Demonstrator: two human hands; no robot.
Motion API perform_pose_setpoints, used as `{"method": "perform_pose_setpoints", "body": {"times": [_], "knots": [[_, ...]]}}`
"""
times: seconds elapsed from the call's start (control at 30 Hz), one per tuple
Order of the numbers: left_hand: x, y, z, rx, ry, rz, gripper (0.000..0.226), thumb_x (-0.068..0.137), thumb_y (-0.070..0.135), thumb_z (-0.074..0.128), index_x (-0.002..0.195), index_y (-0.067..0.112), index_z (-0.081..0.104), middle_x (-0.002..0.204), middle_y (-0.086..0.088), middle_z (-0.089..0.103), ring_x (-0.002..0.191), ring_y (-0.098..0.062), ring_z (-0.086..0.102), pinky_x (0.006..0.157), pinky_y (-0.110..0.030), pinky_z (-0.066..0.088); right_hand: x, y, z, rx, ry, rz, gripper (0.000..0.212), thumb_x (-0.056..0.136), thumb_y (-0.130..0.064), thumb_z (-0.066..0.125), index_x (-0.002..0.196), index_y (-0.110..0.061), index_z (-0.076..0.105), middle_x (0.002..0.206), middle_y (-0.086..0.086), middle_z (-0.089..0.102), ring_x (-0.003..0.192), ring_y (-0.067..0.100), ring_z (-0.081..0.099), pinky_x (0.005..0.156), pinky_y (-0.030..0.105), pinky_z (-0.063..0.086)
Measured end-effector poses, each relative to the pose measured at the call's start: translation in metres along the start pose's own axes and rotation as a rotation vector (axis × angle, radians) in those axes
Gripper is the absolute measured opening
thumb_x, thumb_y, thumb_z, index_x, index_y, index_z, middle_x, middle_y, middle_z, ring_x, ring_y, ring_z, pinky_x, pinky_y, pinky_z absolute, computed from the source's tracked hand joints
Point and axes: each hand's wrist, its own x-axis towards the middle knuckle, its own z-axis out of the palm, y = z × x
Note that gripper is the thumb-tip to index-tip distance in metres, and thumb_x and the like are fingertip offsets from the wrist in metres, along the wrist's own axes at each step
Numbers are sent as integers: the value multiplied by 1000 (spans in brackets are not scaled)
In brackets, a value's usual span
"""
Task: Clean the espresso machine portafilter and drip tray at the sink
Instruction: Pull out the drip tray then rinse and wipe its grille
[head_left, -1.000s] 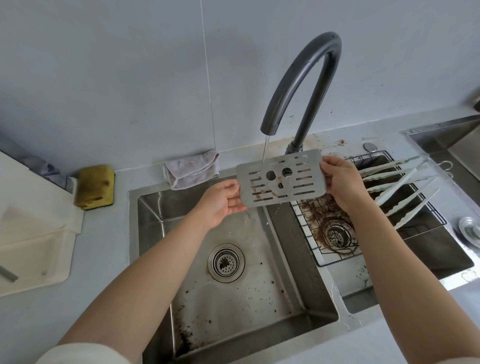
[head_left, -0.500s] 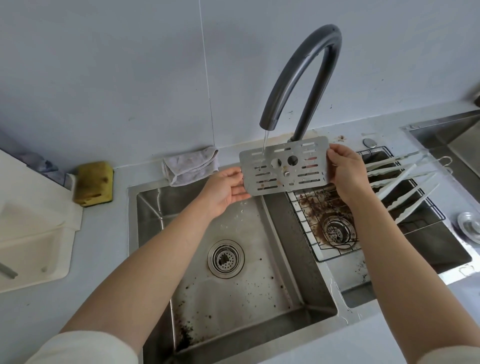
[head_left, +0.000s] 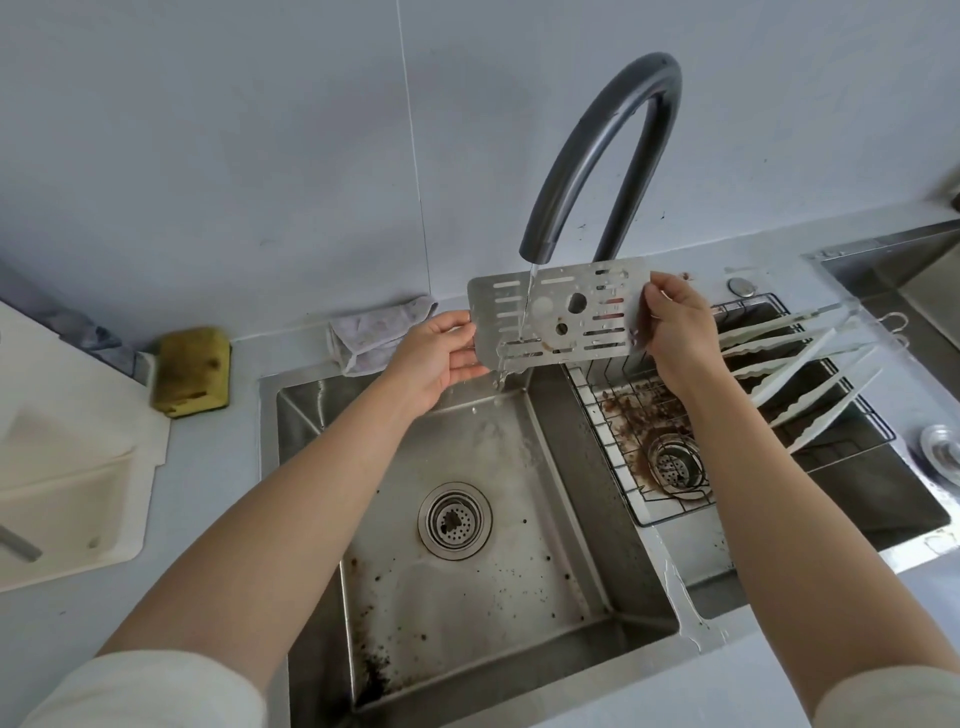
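Note:
A slotted metal drip tray plate (head_left: 558, 312) is held tilted under the dark curved tap (head_left: 597, 156). A thin stream of water hits its left part and runs off the lower edge into the left sink basin (head_left: 478, 467). My left hand (head_left: 439, 358) grips the plate's lower left corner. My right hand (head_left: 675, 332) grips its right end. Brown stains show around the plate's round holes. No portafilter is in view.
Coffee grounds speckle the left basin around its drain (head_left: 454, 519). The right basin holds a wire rack (head_left: 613, 415) over brown residue and white rack prongs (head_left: 800, 364). A yellow sponge (head_left: 192, 371), grey cloth (head_left: 379, 332) and cream tub (head_left: 62, 457) sit on the counter.
Both hands raised the plate up toward the spout and shifted it slightly right. The stream now strikes the plate's left part and water spills off the bottom edge.

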Motion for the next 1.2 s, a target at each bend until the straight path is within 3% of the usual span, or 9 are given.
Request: {"method": "perform_pose_setpoints", "body": {"times": [0.2, 0.33, 0.43, 0.57, 0.7, 0.83, 0.9, 1.2], "knots": [[1, 8, -10, -5, 45, 27, 30, 94, 4, 45, 123, 5, 52, 103, -10, 64, 80, -21, 65, 65, -30, 56, 2, -6, 13, 8, -25, -13, 30, 99, -12, 33, 88, -20, 59, 57, -9, 64, 43, 3, 56, 38, 16, 41], [-1, 8, -24, 6, 88, 28, 22, 93, 7, 48, 113, 11, 56, 91, -2, 67, 75, -17, 67, 61, -28, 55, 0, -3, 27, -46, -38, 22, 27, 99, -11, 33, 92, -18, 59, 78, -1, 64, 52, 3, 60, 40, 17, 43], [-4, 7, -33, 22, 107, 33, 15, 93, 9, 48, 98, 17, 60, 84, 3, 67, 64, -10, 68, 58, -26, 53, -2, 2, 36, -109, -54, 51, 24, 99, -13, 34, 105, -12, 58, 84, -1, 64, 67, 10, 61, 49, 19, 49], [-9, 5, -46, 45, 122, 37, 16, 94, 9, 48, 92, 19, 61, 81, 3, 65, 60, -10, 66, 50, -20, 52, -5, 8, 45, -91, -71, 111, 23, 98, -12, 37, 105, -11, 59, 86, 1, 64, 72, 13, 60, 64, 28, 52], [-13, -2, -56, 69, 117, 6, 18, 94, 7, 47, 88, 17, 61, 83, 0, 65, 68, -14, 63, 52, -23, 51, -9, 12, 51, -102, -89, 127, 25, 97, -9, 38, 89, -15, 61, 78, 0, 63, 64, 13, 59, 56, 26, 49], [-17, -14, -61, 53, 114, -34, 18, 93, 4, 46, 87, 15, 60, 79, -2, 66, 59, -11, 66, 49, -22, 52, -14, 11, 55, -106, -107, 99, 32, 96, -8, 40, 76, -23, 62, 76, -1, 65, 64, 12, 62, 57, 23, 54], [-18, -21, -59, 30, 111, -45, 21, 94, 2, 44, 84, 14, 59, 75, -2, 65, 53, -9, 66, 47, -21, 53, -14, 11, 54, -139, -115, 80, 32, 95, -9, 41, 76, -24, 62, 77, -1, 66, 68, 14, 63, 64, 28, 55], [-13, -30, -37, 13, 45, -60, 22, 95, 2, 41, 85, 14, 57, 81, -6, 63, 55, -8, 68, 51, -23, 56, -12, 8, 36, -180, -28, 45, 22, 96, -14, 42, 92, -21, 62, 78, -5, 66, 66, 10, 63, 54, 21, 54]]}}
